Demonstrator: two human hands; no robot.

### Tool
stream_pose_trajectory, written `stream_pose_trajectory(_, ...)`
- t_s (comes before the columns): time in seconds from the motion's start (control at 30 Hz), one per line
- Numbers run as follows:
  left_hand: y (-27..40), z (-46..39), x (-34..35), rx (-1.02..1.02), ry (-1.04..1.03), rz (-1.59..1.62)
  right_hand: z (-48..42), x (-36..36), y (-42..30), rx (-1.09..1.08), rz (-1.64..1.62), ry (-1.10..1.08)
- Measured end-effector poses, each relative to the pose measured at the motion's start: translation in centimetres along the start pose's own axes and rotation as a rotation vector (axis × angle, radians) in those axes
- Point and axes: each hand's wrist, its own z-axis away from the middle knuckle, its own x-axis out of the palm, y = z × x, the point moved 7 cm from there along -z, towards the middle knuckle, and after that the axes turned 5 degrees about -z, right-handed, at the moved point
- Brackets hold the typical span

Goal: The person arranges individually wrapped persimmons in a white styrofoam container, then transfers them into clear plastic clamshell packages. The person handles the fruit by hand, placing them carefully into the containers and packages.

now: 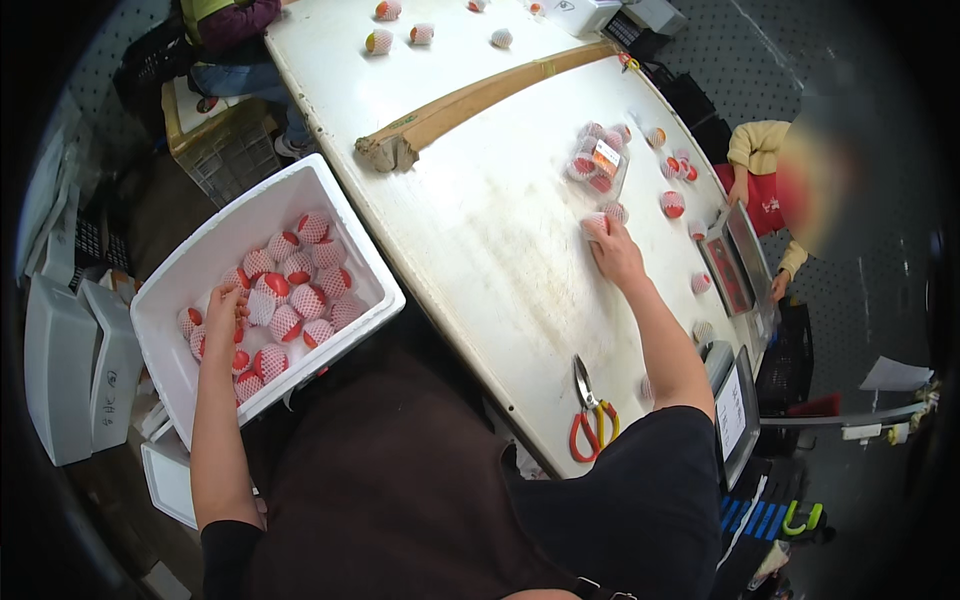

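A white foam box stands at my left beside the table, with many red fruits in foam net sleeves lying in it. Inside it, my left hand is bent down over the fruits at the near left side; whether its fingers grip one is hidden. Out over the white table, my right hand has its fingers around a net-sleeved fruit. Another sleeved fruit sits just past those fingers. Beyond it lies a clear plastic pack of sleeved fruits bearing a label.
Red-and-yellow-handled shears lie near the table's front edge. A long cardboard strip crosses the table. Loose sleeved fruits dot the right side, near a scale. One co-worker stands opposite; another is at far left.
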Motion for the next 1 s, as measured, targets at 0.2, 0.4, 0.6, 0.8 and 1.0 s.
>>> stream_pose_trajectory(0.2,-1.4,-1.1,-0.6,-0.033,0.035,-0.077,-1.2,0.3,14.1,0.204,0.279,0.119)
stream_pose_trajectory(0.4,-1.5,-1.0,-0.1,-0.027,0.010,-0.120,3.0,-5.6,17.0,0.618,0.118,0.422)
stream_pose_trajectory(0.6,-1.3,-0.8,0.9,-0.002,-0.092,-0.119,17.0,-6.4,15.9,0.875,-0.365,-0.145)
stream_pose_trajectory(0.8,-0.6,0.7,1.7,0.017,-0.148,-0.105,26.2,-8.5,6.1,1.097,-0.211,-0.752)
stream_pose_trajectory(1.0,-0.7,-0.4,1.5,0.010,-0.162,-0.100,27.3,-5.3,8.8,1.326,-0.622,-0.670)
